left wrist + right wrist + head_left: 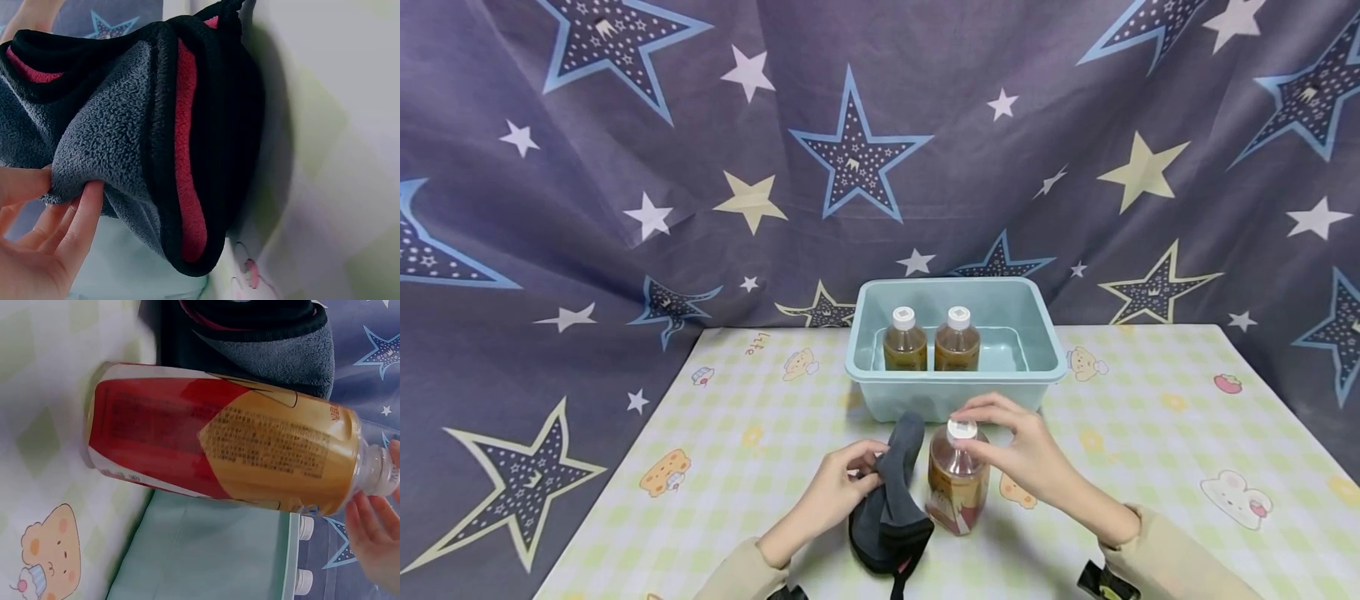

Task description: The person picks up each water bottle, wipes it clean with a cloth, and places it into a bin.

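Note:
My left hand (841,483) pinches a fold of a soft grey fleece item (889,492) with black edging and a pinkish-red lining. Its kind is unclear. In the left wrist view, the thumb and fingers (84,215) grip the fleece (112,125) near its upper part. Just right of it, a clear plastic bottle (958,487) with a white cap stands on the table. My right hand (1022,446) holds this bottle by the cap, thumb on one side and fingers on the other. The right wrist view shows the bottle's red and gold label (219,437).
Behind the hands stands a light blue plastic basin (955,398), holding two white-capped bottles (905,342) side by side in its left and middle part. A checked cloth with cartoon prints covers the table (760,475). A star-patterned curtain (700,150) hangs behind.

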`<state>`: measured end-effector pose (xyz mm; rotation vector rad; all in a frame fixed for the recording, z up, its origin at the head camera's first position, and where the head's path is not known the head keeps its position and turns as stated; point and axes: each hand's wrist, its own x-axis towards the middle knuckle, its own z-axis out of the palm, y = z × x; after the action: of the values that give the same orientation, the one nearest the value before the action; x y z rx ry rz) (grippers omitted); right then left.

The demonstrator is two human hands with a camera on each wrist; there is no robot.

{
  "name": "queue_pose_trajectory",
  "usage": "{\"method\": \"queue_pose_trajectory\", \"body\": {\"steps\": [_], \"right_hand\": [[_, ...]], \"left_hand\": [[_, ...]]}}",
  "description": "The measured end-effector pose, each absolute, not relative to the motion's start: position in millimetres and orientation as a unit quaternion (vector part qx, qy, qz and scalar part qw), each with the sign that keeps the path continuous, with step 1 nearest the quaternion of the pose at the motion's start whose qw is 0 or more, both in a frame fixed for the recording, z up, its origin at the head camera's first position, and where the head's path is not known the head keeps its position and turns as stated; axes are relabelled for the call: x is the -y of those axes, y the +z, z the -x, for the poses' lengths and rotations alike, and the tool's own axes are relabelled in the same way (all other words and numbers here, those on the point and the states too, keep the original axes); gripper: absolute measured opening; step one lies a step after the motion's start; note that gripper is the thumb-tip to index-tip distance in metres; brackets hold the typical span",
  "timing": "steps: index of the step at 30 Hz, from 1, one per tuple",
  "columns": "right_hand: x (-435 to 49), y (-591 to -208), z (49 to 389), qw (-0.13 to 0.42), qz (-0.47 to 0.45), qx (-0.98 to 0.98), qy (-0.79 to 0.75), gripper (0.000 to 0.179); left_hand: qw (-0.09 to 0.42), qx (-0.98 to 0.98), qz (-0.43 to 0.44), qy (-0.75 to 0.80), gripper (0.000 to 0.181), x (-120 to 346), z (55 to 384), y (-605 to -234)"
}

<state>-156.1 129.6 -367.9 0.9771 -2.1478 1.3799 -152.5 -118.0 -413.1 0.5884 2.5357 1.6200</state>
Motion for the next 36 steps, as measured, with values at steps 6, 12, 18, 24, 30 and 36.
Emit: {"method": "queue_pose_trajectory", "body": {"steps": [6, 12, 18, 24, 30, 36], "right_hand": [[-131.3, -364.9, 153.9, 0.177, -0.365, 0.766, 0.499, 0.025], [-134.0, -364.6, 150.7, 0.149, -0.353, 0.774, 0.505, 0.026], [-135.4, -366.5, 151.4, 0.146, -0.359, 0.771, 0.506, 0.026], [-135.6, -367.2, 152.4, 0.146, -0.371, 0.768, 0.502, 0.027], [-134.7, -368.5, 152.6, 0.15, -0.379, 0.76, 0.506, 0.028], [-134.2, -369.8, 153.3, 0.153, -0.385, 0.751, 0.514, 0.029]], "left_hand": [[0.029, -0.831, -0.188, 0.523, 0.028, 111.7, 143.7, -387.0], [0.019, -0.83, -0.196, 0.522, 0.029, 108.2, 146.4, -390.1], [-0.012, -0.829, -0.214, 0.517, 0.032, 105.9, 154.2, -399.1], [-0.04, -0.838, -0.227, 0.494, 0.034, 100.8, 154.5, -395.5], [-0.045, -0.845, -0.244, 0.474, 0.035, 93.6, 154.1, -395.5], [-0.057, -0.848, -0.249, 0.464, 0.033, 88.5, 153.0, -397.6]]}}
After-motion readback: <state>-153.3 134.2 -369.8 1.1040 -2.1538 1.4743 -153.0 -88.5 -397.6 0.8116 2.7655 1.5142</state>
